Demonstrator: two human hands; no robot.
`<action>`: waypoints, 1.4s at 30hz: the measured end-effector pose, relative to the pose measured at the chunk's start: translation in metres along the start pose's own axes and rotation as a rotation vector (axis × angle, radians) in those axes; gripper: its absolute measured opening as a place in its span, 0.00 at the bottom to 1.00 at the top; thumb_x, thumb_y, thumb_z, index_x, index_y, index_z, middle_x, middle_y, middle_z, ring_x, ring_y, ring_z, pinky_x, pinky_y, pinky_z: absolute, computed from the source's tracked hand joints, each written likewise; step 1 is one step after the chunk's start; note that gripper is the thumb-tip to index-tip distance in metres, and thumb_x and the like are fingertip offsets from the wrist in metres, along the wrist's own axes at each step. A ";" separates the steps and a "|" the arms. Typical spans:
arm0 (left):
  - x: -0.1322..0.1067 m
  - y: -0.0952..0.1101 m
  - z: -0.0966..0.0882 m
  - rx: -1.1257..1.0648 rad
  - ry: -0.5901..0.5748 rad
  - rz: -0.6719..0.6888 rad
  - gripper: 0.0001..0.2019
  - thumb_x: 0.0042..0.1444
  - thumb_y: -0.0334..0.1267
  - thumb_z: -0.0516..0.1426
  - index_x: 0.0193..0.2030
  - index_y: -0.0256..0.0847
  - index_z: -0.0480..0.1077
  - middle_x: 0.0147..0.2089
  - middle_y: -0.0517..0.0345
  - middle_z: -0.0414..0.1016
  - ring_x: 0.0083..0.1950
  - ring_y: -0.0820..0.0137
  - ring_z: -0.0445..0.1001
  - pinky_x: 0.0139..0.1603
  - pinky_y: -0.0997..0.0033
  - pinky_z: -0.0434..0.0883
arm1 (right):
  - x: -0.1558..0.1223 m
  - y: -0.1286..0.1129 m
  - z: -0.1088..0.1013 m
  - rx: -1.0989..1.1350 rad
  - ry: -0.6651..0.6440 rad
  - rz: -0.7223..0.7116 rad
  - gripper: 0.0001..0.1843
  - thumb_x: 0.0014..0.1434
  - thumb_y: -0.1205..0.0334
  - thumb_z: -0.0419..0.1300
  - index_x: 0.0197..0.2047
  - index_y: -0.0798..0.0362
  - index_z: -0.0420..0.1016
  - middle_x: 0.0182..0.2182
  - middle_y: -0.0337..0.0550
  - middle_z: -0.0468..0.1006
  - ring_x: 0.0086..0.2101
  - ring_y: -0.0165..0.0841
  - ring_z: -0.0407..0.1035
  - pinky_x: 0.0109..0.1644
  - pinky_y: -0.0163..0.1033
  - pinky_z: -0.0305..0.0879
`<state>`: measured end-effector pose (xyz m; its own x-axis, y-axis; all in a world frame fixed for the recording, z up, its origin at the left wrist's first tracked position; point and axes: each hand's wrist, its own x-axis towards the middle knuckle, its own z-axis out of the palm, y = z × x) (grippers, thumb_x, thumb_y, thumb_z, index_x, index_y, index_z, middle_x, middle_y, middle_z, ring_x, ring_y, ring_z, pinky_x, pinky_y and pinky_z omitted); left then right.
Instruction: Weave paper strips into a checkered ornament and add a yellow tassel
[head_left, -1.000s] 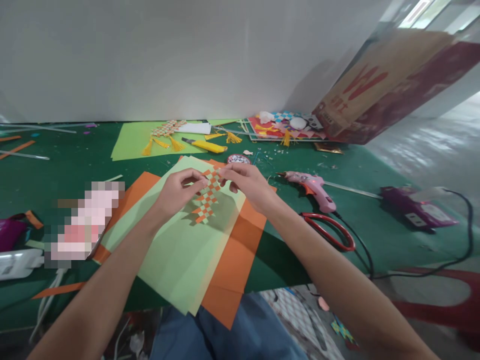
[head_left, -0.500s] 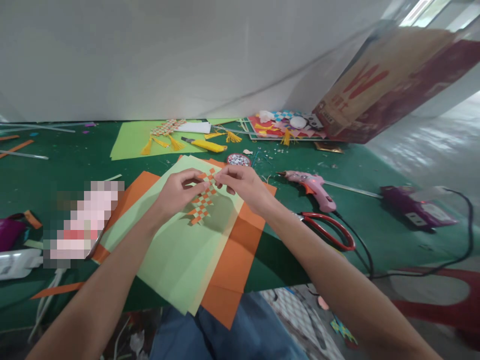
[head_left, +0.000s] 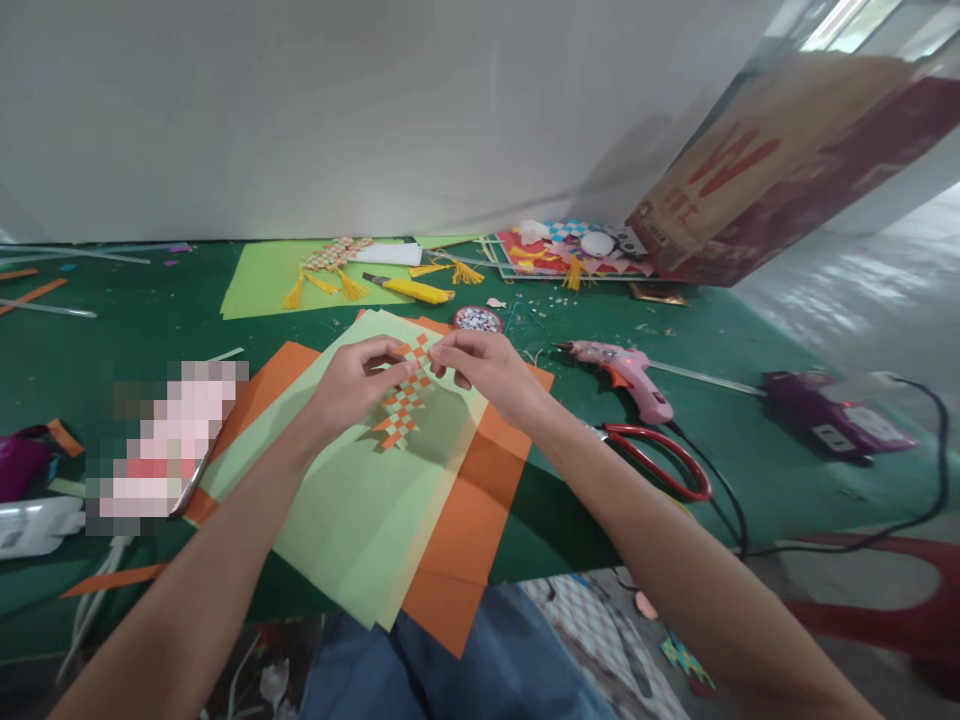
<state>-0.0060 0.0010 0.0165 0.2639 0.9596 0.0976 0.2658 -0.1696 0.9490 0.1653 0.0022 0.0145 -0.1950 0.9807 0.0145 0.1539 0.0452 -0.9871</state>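
Note:
Both hands hold a small woven strip of orange and green paper (head_left: pixel 403 402) above light green sheets (head_left: pixel 360 500) stacked on orange sheets (head_left: pixel 469 520). My left hand (head_left: pixel 352 385) pinches the strip's upper left edge. My right hand (head_left: pixel 484 370) pinches its top end with thumb and forefinger. The strip hangs slanting down toward me, its lower end just above the green paper.
The green table (head_left: pixel 112 340) carries a pink glue gun (head_left: pixel 626 375), red-handled scissors (head_left: pixel 660 460), a yellow cutter (head_left: pixel 412 290), a round dish of beads (head_left: pixel 478 319), tasselled woven pieces (head_left: pixel 330 270) and a purple power strip (head_left: pixel 832 425). A cardboard box (head_left: pixel 780 170) leans at the back right.
The woven strip and both hands have shifted slightly left and toward me. The grip on the strip is unchanged.

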 end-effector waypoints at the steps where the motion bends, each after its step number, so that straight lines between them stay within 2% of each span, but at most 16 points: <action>1: 0.000 0.000 0.000 0.000 -0.001 0.000 0.09 0.45 0.42 0.59 0.25 0.40 0.67 0.28 0.61 0.68 0.31 0.72 0.67 0.28 0.74 0.66 | 0.000 0.000 0.000 0.004 0.008 0.005 0.10 0.51 0.57 0.58 0.24 0.54 0.70 0.22 0.36 0.70 0.22 0.23 0.57 0.26 0.34 0.51; 10: 0.000 -0.001 -0.001 0.003 -0.025 -0.005 0.09 0.45 0.42 0.60 0.25 0.40 0.67 0.27 0.62 0.67 0.30 0.72 0.67 0.31 0.73 0.66 | 0.000 -0.001 -0.001 -0.007 0.004 0.009 0.12 0.50 0.54 0.60 0.24 0.54 0.70 0.21 0.35 0.69 0.21 0.23 0.56 0.25 0.34 0.50; 15: 0.003 -0.006 -0.006 -0.032 0.061 -0.002 0.08 0.46 0.44 0.61 0.26 0.42 0.70 0.28 0.61 0.70 0.31 0.71 0.68 0.33 0.72 0.67 | 0.001 0.002 -0.001 0.031 0.042 -0.029 0.11 0.53 0.55 0.57 0.26 0.54 0.71 0.23 0.37 0.71 0.24 0.24 0.61 0.25 0.33 0.52; 17: 0.006 -0.008 -0.009 -0.087 0.114 -0.042 0.08 0.46 0.44 0.61 0.26 0.42 0.71 0.27 0.61 0.70 0.30 0.71 0.68 0.34 0.71 0.67 | 0.003 0.003 -0.004 0.039 0.077 -0.050 0.10 0.53 0.55 0.57 0.29 0.54 0.71 0.23 0.37 0.71 0.24 0.24 0.63 0.24 0.33 0.52; 20: 0.008 -0.010 -0.013 -0.157 0.164 -0.171 0.08 0.45 0.42 0.61 0.23 0.41 0.70 0.25 0.61 0.69 0.28 0.72 0.68 0.33 0.71 0.67 | 0.011 0.001 -0.010 -0.008 0.117 -0.060 0.08 0.53 0.58 0.57 0.31 0.54 0.71 0.23 0.38 0.71 0.24 0.25 0.64 0.24 0.33 0.53; 23: 0.008 -0.010 -0.015 -0.170 0.143 -0.288 0.09 0.44 0.40 0.60 0.20 0.41 0.67 0.23 0.61 0.67 0.25 0.74 0.67 0.29 0.72 0.66 | 0.034 -0.005 -0.020 -0.223 0.097 -0.083 0.08 0.53 0.62 0.57 0.36 0.55 0.72 0.26 0.40 0.74 0.25 0.26 0.65 0.27 0.34 0.58; 26: 0.006 -0.009 -0.014 -0.200 0.103 -0.324 0.09 0.44 0.39 0.61 0.19 0.40 0.67 0.22 0.62 0.67 0.25 0.76 0.65 0.28 0.74 0.65 | 0.067 -0.008 -0.027 -0.701 0.049 -0.205 0.10 0.55 0.61 0.57 0.39 0.55 0.74 0.32 0.44 0.77 0.31 0.31 0.69 0.36 0.38 0.64; 29: 0.004 -0.009 -0.013 -0.232 0.082 -0.335 0.07 0.43 0.39 0.61 0.21 0.39 0.70 0.24 0.62 0.68 0.25 0.76 0.65 0.29 0.75 0.65 | 0.101 -0.004 -0.024 -0.869 0.064 -0.237 0.10 0.53 0.61 0.61 0.39 0.56 0.75 0.40 0.52 0.76 0.42 0.39 0.68 0.47 0.46 0.62; 32: 0.003 -0.010 -0.012 -0.253 0.045 -0.375 0.06 0.43 0.38 0.61 0.22 0.38 0.71 0.25 0.61 0.70 0.26 0.77 0.66 0.29 0.75 0.65 | 0.125 0.005 -0.013 -0.987 0.050 -0.218 0.15 0.51 0.61 0.64 0.42 0.59 0.75 0.45 0.58 0.74 0.48 0.46 0.66 0.51 0.49 0.60; 36: 0.002 -0.007 -0.012 -0.255 -0.001 -0.417 0.06 0.44 0.37 0.62 0.23 0.38 0.71 0.25 0.62 0.70 0.26 0.77 0.66 0.30 0.76 0.65 | 0.138 0.014 0.001 -1.120 0.035 -0.174 0.18 0.50 0.64 0.65 0.45 0.59 0.74 0.47 0.61 0.74 0.50 0.49 0.66 0.51 0.48 0.61; 42: -0.001 0.000 -0.012 -0.245 -0.036 -0.447 0.07 0.44 0.38 0.62 0.23 0.37 0.71 0.26 0.62 0.69 0.28 0.77 0.66 0.34 0.75 0.66 | 0.133 0.003 0.000 -1.255 0.064 -0.174 0.16 0.55 0.71 0.53 0.46 0.60 0.73 0.46 0.60 0.75 0.49 0.47 0.66 0.49 0.46 0.61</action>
<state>-0.0179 0.0025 0.0196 0.2071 0.9171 -0.3408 0.1362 0.3179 0.9383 0.1394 0.1332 0.0130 -0.2634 0.9495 0.1707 0.9469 0.2883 -0.1427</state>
